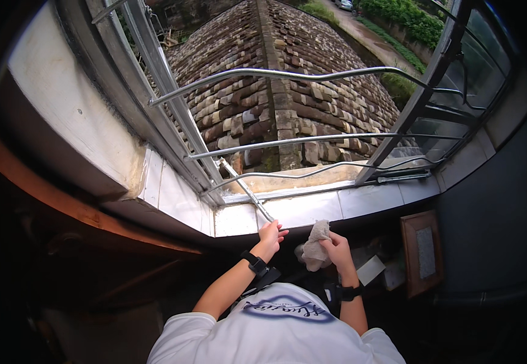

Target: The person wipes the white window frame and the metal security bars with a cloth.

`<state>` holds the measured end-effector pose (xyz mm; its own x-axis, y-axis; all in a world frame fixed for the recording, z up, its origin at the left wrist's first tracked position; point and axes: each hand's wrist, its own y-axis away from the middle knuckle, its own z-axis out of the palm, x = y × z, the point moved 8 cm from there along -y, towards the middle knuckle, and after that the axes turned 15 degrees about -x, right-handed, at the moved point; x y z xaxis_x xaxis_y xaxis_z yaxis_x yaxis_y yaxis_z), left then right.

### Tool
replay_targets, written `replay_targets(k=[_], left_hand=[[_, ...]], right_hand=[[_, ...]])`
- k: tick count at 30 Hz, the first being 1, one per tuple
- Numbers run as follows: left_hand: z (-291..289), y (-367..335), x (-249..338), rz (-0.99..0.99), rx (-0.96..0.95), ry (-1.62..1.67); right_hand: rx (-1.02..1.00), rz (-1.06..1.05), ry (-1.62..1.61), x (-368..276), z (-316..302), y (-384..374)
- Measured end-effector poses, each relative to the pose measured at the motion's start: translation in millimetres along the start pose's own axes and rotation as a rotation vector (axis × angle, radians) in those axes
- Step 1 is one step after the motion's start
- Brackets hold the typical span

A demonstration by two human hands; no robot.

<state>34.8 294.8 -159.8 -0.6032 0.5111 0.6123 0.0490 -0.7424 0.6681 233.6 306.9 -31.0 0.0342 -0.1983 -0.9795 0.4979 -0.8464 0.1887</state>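
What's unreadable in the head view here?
- Left hand on the metal rod: grip hidden behind the fingers.
- Right hand holds the grey cloth; its lower folds are lost in shadow.
- Area below the tiled sill: too dark.
- Framed panel: surface too small.

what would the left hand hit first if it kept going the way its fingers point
Probably the thin metal window stay rod, which the left hand already seems to touch at the tiled sill; depth is unclear.
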Motion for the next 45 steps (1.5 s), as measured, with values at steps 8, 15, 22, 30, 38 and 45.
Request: replay_targets(k=[8,15,22,30,38,45], left_hand=[[65,27,79,0.346,-0.115,0.094],[0,71,62,0.536,0.121,-0.004],[-56,103,76,0.584,0.168,-0.048],[-63,117,83,0.557,0.110,-0.161],[-72,125,88,0.503,0.113,-0.129],[-80,117,79,0.480,0.059,-0.096]], right_hand=[[-0.048,0.016,0.030,6,-8,6],[0.049,-0.105,0.117,-14,-31,5],[0.064,-0.134,0.190,-19,-18,-14],[-0.003,-0.137,0.170,-7,28,-32],[-0.054,-0.230,0.296,-17,55,-65],[-0.332,-0.289,0.646,-35,103,-147]])
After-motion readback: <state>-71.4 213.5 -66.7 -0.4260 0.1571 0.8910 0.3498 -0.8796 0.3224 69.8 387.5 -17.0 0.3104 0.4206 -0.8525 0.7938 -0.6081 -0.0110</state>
